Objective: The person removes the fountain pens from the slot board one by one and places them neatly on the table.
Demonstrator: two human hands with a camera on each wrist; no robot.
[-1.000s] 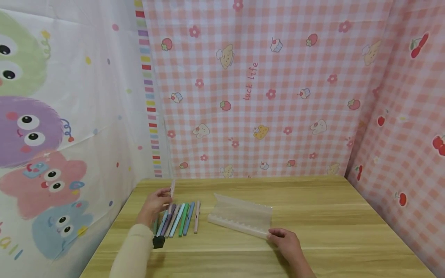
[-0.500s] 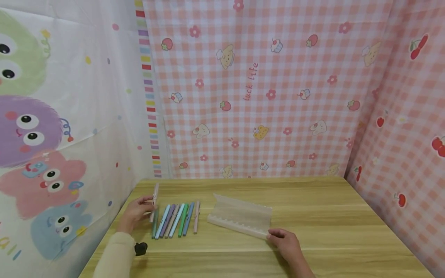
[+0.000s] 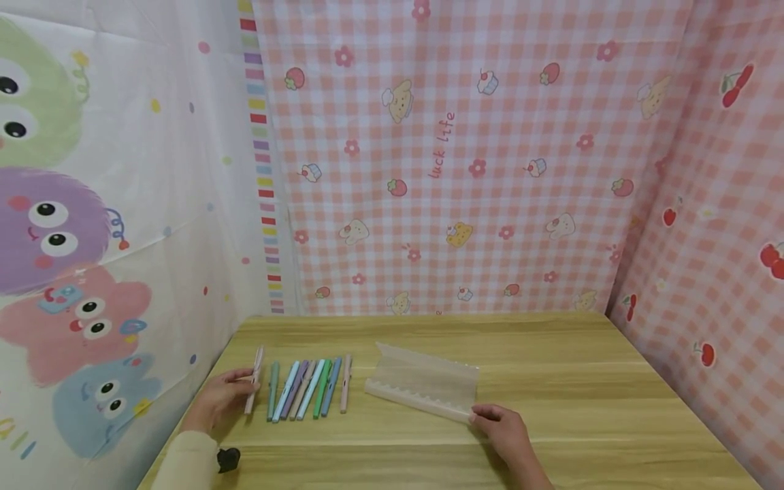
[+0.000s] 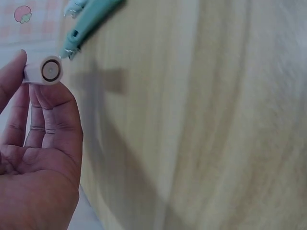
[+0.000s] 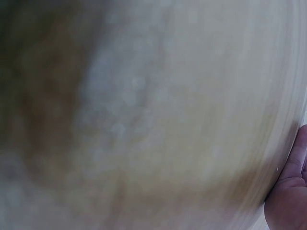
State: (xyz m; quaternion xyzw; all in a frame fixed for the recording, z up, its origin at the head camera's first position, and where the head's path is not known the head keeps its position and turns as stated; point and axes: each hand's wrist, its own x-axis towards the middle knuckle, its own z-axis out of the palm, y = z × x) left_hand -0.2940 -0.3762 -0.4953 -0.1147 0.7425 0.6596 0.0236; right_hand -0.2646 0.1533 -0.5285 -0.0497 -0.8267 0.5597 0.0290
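My left hand [image 3: 219, 396] pinches a pale pink pen [image 3: 256, 374] between thumb and fingers, just left of a row of pens. In the left wrist view the round end of this pen [image 4: 51, 70] faces the camera, and its shadow falls on the wood. The row holds several pens side by side: a grey-green pen [image 3: 272, 391] at its left end, light blue, purple and beige ones, a bright green pen [image 3: 322, 388], and a dusty pink pen [image 3: 346, 384] at the right. My right hand [image 3: 505, 430] grips the near right corner of a translucent plastic pen holder [image 3: 429, 374] with a scalloped strip.
Everything lies on a wood-grain table [image 3: 551, 367]. A pink checked curtain [image 3: 465, 204] hangs behind it, and a white cartoon-printed cloth [image 3: 184, 272] stands along the left side. A black wrist device [image 3: 229, 460] sits by the left cuff.
My left hand has carried the pale pink pen leftward and nearer, from above the row's left end to beside it, uncovering the grey-green pen. The right hand and holder stay put.
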